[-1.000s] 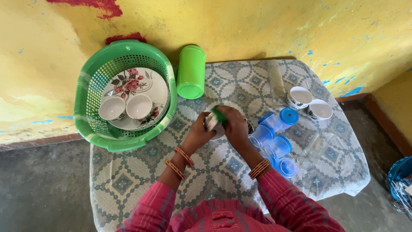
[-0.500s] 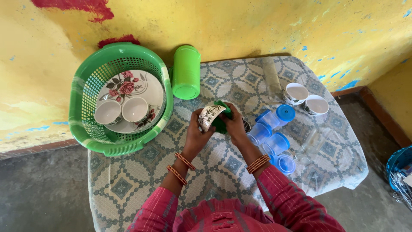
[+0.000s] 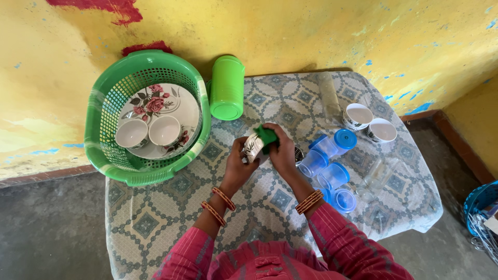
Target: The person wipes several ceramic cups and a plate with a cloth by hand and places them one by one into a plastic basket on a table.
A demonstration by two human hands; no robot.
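Patterned cup (image 3: pixel 252 147) and green cloth (image 3: pixel 268 136) in both hands

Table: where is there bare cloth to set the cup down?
Free: near the table's front left, below the green basket; also mid-back, between the green container and clear glass. Crowded: right side, with blue cups and white cups.
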